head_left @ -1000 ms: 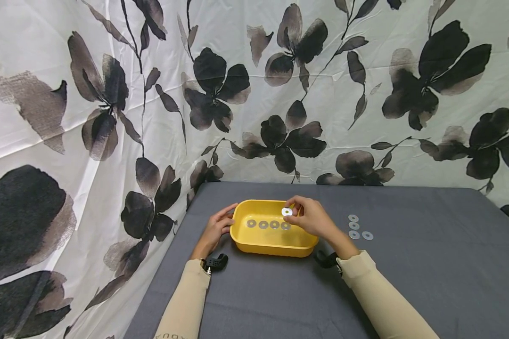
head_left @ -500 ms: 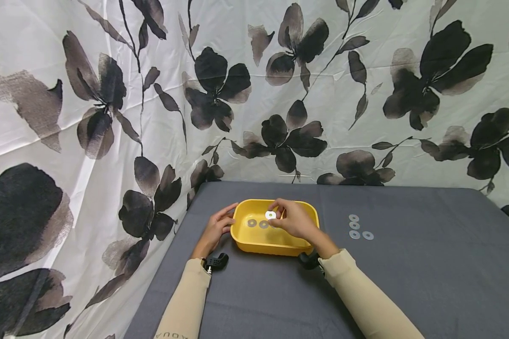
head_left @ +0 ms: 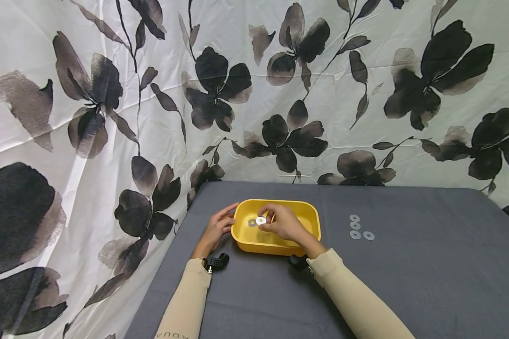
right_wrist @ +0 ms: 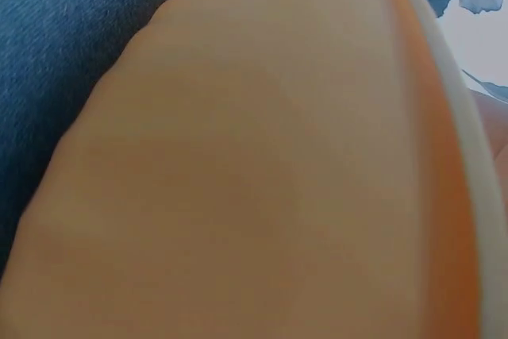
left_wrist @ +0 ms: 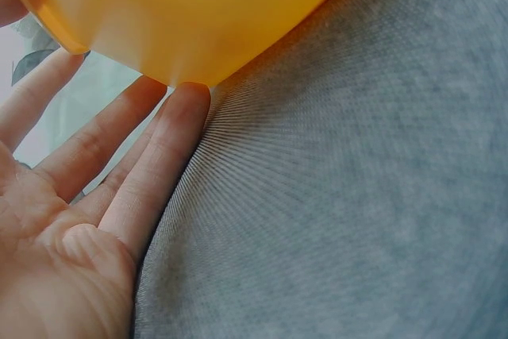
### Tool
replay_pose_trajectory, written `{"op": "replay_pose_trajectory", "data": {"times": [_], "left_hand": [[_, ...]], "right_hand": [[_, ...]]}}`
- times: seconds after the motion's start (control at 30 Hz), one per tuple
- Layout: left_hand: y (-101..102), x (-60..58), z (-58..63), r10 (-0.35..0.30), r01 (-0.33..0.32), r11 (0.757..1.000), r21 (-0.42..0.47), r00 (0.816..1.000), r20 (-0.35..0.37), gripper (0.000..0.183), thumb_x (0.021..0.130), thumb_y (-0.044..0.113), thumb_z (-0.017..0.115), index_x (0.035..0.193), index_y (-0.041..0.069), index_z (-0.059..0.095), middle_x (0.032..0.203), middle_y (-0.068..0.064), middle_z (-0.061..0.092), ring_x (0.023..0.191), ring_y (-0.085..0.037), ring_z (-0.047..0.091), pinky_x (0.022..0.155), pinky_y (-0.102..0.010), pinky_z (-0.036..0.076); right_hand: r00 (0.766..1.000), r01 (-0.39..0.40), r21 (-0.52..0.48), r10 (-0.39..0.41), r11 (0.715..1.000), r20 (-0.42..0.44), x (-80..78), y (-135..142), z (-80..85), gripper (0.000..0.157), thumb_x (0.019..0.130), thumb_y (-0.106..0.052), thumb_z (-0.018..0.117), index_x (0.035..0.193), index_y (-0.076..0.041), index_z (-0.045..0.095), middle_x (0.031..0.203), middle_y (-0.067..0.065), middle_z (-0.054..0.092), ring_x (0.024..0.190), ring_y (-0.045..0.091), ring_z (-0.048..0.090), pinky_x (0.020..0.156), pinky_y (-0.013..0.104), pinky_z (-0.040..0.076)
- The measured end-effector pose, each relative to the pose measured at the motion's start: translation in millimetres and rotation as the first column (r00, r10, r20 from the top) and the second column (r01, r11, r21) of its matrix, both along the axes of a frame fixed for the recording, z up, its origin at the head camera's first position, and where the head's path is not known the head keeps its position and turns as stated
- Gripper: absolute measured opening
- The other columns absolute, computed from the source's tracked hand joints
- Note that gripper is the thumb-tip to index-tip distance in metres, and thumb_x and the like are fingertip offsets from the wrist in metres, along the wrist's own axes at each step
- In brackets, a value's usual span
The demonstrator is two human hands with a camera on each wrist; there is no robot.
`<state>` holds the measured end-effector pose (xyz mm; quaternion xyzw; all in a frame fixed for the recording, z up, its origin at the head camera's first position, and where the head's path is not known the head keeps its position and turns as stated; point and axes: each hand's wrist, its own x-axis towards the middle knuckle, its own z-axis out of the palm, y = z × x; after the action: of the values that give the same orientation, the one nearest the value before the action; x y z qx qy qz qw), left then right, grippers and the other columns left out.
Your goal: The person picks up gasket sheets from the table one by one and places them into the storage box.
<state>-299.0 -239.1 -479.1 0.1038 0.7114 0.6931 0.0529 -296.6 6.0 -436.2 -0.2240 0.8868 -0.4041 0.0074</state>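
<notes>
Our right hand [head_left: 283,223] pinches a washer [head_left: 260,220] — likely light, stiff, best held by its edge; our straight-fingered left hand [head_left: 216,228] touches the tub [head_left: 260,247].

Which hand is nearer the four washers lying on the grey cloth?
Right. The right hand pinches another washer at the yellow tray, left of the four washers. The left hand touches the tray's left end, farther from them.

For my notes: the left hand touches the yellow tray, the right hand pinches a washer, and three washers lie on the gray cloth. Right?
Not quite: the head view shows four washers on the gray cloth, not three. The rest is right.
</notes>
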Motion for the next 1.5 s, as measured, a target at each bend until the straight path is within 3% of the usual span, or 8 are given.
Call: {"op": "replay_pose_trajectory", "data": {"times": [0.17,0.5,0.73,0.93,1.23,1.5], "left_hand": [[1,-0.8,1.8,-0.007,0.007,1.000,-0.013,1.000,0.004,0.051,0.093,0.008,0.054,0.143,0.013,0.047,0.141,-0.016,0.052,0.115,-0.017,0.061,0.088,-0.033,0.055],[0,-17.5,-18.7,0.013,-0.013,1.000,0.005,1.000,-0.009,0.048,0.095,0.006,0.052,0.141,0.019,0.049,0.140,-0.015,0.053,0.125,-0.033,0.054,0.092,-0.039,0.054],[2,-18.2,-19.4,0.036,-0.036,0.999,0.013,0.999,-0.028,0.048,0.092,0.007,0.054,0.139,0.020,0.053,0.136,-0.014,0.057,0.120,-0.029,0.059,0.085,-0.033,0.057],[3,-17.2,-18.6,0.029,-0.029,0.999,0.018,0.998,-0.048,0.049,0.092,0.004,0.052,0.139,0.019,0.052,0.133,-0.018,0.058,0.118,-0.033,0.059,0.081,-0.032,0.057],[2,-16.6,-19.7,0.045,-0.044,0.999,0.016,0.998,-0.040,0.050,0.091,0.007,0.053,0.139,0.020,0.052,0.132,-0.017,0.058,0.118,-0.032,0.059,0.082,-0.031,0.057],[0,-17.1,-19.2,0.019,-0.019,1.000,0.011,1.000,-0.018,0.049,0.094,0.008,0.054,0.141,0.020,0.049,0.135,-0.019,0.056,0.118,-0.031,0.058,0.084,-0.032,0.056]], "right_hand": [[0.999,-0.025,0.001,0.025,1.000,0.022,-2.2,-6,-0.7,0.025,0.076,-0.020,0.081,0.098,-0.019,0.068,0.075,0.001,0.059,0.060,0.015,0.051,0.053,0.025,0.041],[0.998,-0.063,0.053,0.062,0.997,0.014,-7.3,-17,-4.1,0.022,0.079,-0.017,0.079,0.098,-0.015,0.069,0.074,0.003,0.059,0.061,0.015,0.050,0.056,0.025,0.039],[0.998,-0.057,0.106,0.052,0.993,0.047,-10.8,-24,-6.4,0.023,0.079,-0.019,0.078,0.100,-0.016,0.069,0.073,0.000,0.059,0.061,0.015,0.051,0.056,0.026,0.041],[0.994,-0.078,0.102,0.070,0.992,0.082,-13.7,-29,-10.3,0.023,0.081,-0.017,0.077,0.102,-0.013,0.069,0.073,0.002,0.060,0.062,0.015,0.052,0.057,0.026,0.042],[0.994,-0.069,0.156,0.053,0.985,0.100,-17.2,-36,-12.4,0.024,0.080,-0.019,0.077,0.102,-0.014,0.069,0.078,0.002,0.061,0.067,0.015,0.053,0.060,0.027,0.042],[0.992,-0.063,0.188,0.042,0.980,0.115,-19.5,-40,-10.8,0.023,0.081,-0.020,0.076,0.102,-0.015,0.069,0.078,0.001,0.061,0.066,0.015,0.054,0.059,0.027,0.042]]}}
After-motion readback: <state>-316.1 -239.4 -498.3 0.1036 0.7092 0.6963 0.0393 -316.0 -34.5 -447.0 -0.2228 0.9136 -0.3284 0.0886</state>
